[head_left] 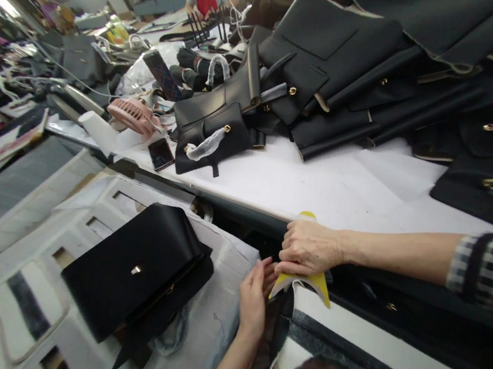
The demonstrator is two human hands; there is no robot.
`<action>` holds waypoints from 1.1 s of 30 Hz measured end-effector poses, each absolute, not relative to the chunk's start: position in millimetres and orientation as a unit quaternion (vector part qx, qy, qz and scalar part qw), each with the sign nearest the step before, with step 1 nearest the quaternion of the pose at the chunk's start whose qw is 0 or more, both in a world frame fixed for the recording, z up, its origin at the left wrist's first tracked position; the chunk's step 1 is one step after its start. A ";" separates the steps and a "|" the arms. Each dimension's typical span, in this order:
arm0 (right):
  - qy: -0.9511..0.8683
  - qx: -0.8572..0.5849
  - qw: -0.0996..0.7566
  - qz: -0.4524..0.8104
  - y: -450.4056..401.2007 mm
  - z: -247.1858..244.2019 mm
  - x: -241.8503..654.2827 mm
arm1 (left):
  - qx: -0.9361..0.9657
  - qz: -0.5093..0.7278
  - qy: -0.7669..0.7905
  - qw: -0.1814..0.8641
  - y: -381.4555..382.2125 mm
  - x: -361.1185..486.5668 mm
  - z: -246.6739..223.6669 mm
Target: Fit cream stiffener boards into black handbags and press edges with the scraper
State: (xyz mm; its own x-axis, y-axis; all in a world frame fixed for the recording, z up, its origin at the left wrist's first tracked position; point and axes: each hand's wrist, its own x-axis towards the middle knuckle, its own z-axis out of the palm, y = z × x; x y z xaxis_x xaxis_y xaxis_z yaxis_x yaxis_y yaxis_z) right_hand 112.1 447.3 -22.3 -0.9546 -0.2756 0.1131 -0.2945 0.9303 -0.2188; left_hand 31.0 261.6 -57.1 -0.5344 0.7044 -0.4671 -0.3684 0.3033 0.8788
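Note:
My right hand (311, 245) is closed on a flat yellow piece (320, 286) with a curved lower edge and pointed corners. Part of the piece lies under the fingers, and a bit of it shows above the hand. Right beside it, my left hand (253, 296) stretches its fingers toward my right fingertips; whether they touch the yellow piece is hard to see. Just under the yellow piece is the end of a pale panel (348, 327) with a dark strip along it. To the left of my left hand, a black leather bag body (134, 265) with a small gold fitting lies on a paper-covered surface.
Black leather bag parts (335, 35) are heaped along the white table (292, 170). A black flap piece with a wrapped handle (208, 145), a phone (161, 154), a pink fan (133, 115) and a white roll (99, 133) sit farther left. A person in a red apron (207, 0) works behind.

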 end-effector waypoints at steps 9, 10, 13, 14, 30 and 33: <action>-0.981 0.149 0.043 0.120 446.8 -24.7 115.2 | 0.384 0.399 0.756 0.348 229.5 48.8 -12.7; -0.980 0.150 0.045 0.122 446.7 -24.3 115.7 | 0.393 0.393 0.757 0.344 230.5 48.7 -13.0; -0.981 0.146 0.047 0.121 446.4 -22.8 117.4 | 0.413 0.372 0.764 0.328 232.6 47.4 -12.3; -0.981 0.145 0.046 0.120 446.3 -22.4 118.1 | 0.417 0.365 0.767 0.322 232.9 47.2 -11.4; -0.985 0.106 -0.004 0.137 434.9 -15.6 133.9 | 0.477 0.282 0.784 0.281 236.9 53.2 -5.4; -0.988 0.056 -0.012 0.146 425.0 -17.2 144.8 | 0.507 0.247 0.783 0.264 237.9 56.0 -11.9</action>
State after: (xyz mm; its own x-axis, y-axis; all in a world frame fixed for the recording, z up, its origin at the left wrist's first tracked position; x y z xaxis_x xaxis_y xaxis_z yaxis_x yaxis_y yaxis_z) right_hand 144.8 425.0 -17.2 -0.9935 -0.1137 -0.0084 -0.1065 0.9514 -0.2890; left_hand 56.0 237.9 -11.9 -0.3466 0.9236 -0.1635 0.6628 0.3645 0.6540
